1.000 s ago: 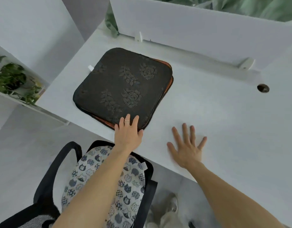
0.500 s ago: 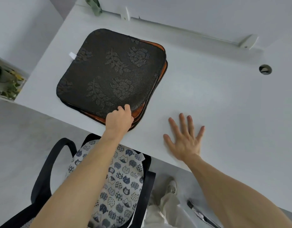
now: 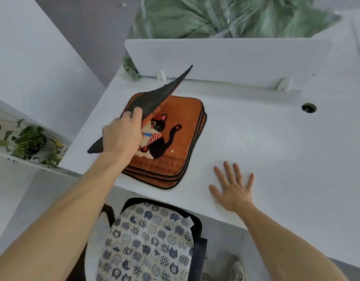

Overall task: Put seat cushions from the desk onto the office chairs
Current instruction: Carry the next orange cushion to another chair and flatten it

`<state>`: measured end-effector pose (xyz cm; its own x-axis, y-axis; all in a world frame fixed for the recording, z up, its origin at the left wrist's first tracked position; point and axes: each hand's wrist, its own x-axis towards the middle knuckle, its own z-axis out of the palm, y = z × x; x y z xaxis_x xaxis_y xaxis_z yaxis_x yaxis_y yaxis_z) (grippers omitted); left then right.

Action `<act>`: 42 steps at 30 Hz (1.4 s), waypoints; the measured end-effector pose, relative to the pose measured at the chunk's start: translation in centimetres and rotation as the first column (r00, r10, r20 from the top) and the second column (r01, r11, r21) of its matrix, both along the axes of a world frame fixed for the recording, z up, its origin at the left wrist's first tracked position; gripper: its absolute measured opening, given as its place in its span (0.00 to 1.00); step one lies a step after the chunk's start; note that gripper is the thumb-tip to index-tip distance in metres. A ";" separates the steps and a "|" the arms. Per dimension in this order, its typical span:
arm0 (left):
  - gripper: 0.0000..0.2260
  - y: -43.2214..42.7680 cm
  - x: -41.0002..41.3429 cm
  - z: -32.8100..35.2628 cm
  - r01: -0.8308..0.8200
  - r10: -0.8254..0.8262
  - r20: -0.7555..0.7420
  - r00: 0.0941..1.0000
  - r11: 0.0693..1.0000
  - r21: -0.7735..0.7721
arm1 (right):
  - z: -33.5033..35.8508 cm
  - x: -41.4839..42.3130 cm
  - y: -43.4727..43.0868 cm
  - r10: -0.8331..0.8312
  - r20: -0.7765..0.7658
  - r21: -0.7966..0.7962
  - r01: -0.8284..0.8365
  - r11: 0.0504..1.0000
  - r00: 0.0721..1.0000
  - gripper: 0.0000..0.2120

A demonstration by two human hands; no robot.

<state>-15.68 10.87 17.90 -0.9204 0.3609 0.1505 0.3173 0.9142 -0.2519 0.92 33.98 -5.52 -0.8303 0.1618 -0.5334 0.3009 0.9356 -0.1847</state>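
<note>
While left hand [image 3: 122, 136] grip pinches dark mesh-backed cushion [image 3: 156, 94], right hand [image 3: 234, 187] lies splayed flat on desk [image 3: 276, 142].

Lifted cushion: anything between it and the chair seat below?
The lifted cushion, held by the left hand, has open air toward the office chair. That seat already carries a cat-print cushion.

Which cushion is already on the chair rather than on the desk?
The white cat-face-print cushion, lying on the black office chair. The orange cat cushions remain stacked on the desk, the top one gripped by the left hand.
</note>
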 end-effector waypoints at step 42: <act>0.19 6.3 22.5 -17.0 -0.656 0.060 0.807 0.587 0.618 0.432 | 3.8 24.0 9.6 -0.748 -0.014 -0.335 0.701 0.629 0.664 0.17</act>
<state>6.78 17.18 0.95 -0.8488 0.0502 -0.5263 -0.2945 0.7818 0.5495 24.87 43.58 -1.69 -0.5759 0.6092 -0.5451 0.8083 0.3245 -0.4913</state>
